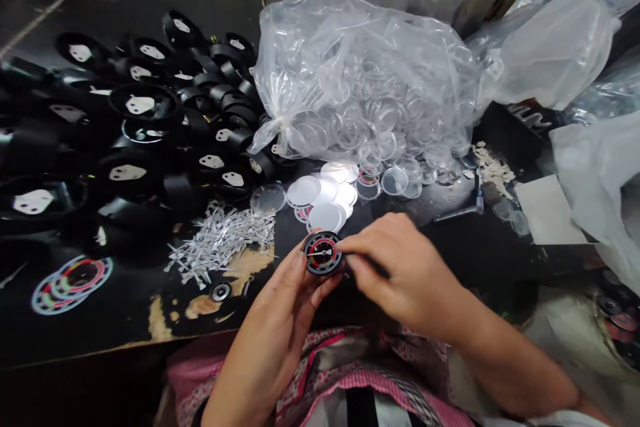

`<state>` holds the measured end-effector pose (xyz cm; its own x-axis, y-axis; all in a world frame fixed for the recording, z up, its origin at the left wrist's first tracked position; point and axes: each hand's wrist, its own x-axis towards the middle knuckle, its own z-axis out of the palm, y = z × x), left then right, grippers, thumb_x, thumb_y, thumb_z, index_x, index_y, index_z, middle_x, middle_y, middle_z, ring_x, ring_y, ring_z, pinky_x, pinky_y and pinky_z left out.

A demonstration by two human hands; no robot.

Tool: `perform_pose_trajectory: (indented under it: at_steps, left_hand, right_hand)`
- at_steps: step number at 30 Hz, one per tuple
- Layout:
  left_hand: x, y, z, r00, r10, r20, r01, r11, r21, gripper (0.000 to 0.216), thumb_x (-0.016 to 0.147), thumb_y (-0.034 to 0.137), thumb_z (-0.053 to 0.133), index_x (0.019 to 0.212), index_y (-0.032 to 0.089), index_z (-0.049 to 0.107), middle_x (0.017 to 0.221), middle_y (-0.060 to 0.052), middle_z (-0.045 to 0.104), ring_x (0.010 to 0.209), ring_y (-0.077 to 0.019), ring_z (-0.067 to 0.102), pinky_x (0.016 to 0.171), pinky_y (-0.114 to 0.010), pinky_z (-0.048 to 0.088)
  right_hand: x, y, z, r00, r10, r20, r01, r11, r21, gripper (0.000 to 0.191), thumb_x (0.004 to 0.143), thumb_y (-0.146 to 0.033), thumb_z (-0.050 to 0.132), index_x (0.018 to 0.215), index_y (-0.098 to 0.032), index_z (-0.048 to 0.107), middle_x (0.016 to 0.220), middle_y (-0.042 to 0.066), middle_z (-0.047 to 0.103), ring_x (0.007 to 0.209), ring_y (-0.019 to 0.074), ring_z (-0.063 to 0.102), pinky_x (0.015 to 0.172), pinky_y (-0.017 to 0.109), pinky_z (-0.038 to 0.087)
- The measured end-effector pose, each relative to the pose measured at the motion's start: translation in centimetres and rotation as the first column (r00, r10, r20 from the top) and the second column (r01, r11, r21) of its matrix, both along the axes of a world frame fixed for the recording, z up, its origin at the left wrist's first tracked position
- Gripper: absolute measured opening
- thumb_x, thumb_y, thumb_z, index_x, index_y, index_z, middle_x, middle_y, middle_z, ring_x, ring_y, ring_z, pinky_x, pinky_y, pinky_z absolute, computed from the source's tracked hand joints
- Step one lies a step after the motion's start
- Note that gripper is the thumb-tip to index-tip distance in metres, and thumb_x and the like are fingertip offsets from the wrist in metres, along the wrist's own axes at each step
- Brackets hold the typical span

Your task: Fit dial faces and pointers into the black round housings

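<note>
My left hand [285, 310] grips a small round black gauge [323, 253] with a red, white and black dial face. My right hand [400, 267] is curled over the gauge's right edge, its fingertips pinched against the dial. Both hands hover just above the near edge of the dark table [125, 320]. Right behind the gauge lies a cluster of round white discs [325, 197]. A heap of small silvery needles [220, 243] sits to the left of my hands.
Many black round housings [145, 107] crowd the table's left side. A big clear bag of transparent lenses [365, 87] sits behind, loose lenses [400, 180] spilling out. Printed dial stickers [73, 280] lie at front left. A dark tool [457, 213] and white paper [547, 210] lie right.
</note>
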<state>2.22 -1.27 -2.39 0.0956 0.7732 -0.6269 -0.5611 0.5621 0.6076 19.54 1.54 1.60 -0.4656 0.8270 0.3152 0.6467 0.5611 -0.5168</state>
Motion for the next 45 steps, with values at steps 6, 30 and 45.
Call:
perform_pose_trajectory:
  at_steps: [6,30,45]
  left_hand:
    - [-0.5,-0.4,-0.6,0.996,0.019,-0.091,-0.020,1.000,-0.006,0.035,0.082,0.040,0.075,0.116,0.032,0.072,0.133,-0.001,0.067,0.131,-0.0241,0.055,0.102,-0.029,0.050]
    - [-0.1,0.3,-0.8,0.990,0.141,0.020,-0.141,0.989,0.032,0.033,0.084,0.041,0.072,0.110,0.020,0.073,0.122,-0.008,0.071,0.114,-0.0253,0.066,0.091,-0.033,0.060]
    - [0.1,1.3,-0.6,0.964,0.219,0.153,-0.207,0.974,-0.095,0.029,0.099,0.031,0.051,0.113,0.015,0.071,0.120,-0.014,0.072,0.107,-0.0245,0.071,0.091,-0.036,0.059]
  right_hand:
    - [-3.1,1.4,-0.8,0.941,0.082,0.327,-0.095,0.995,0.024,0.015,0.097,-0.018,0.050,0.089,-0.015,0.062,0.087,0.008,0.065,0.079,0.0211,0.050,0.074,0.036,0.033]
    - [2.1,7.0,-3.2,0.820,-0.278,0.501,0.345,0.938,-0.044,0.008,0.094,-0.019,0.060,0.094,-0.015,0.067,0.104,0.010,0.066,0.100,0.0268,0.059,0.090,0.043,0.040]
    - [-1.6,2.0,-3.8,0.874,-0.366,-0.320,0.274,0.914,-0.298,0.021,0.097,-0.020,0.054,0.116,-0.019,0.063,0.097,0.004,0.069,0.086,0.0154,0.063,0.080,0.029,0.050]
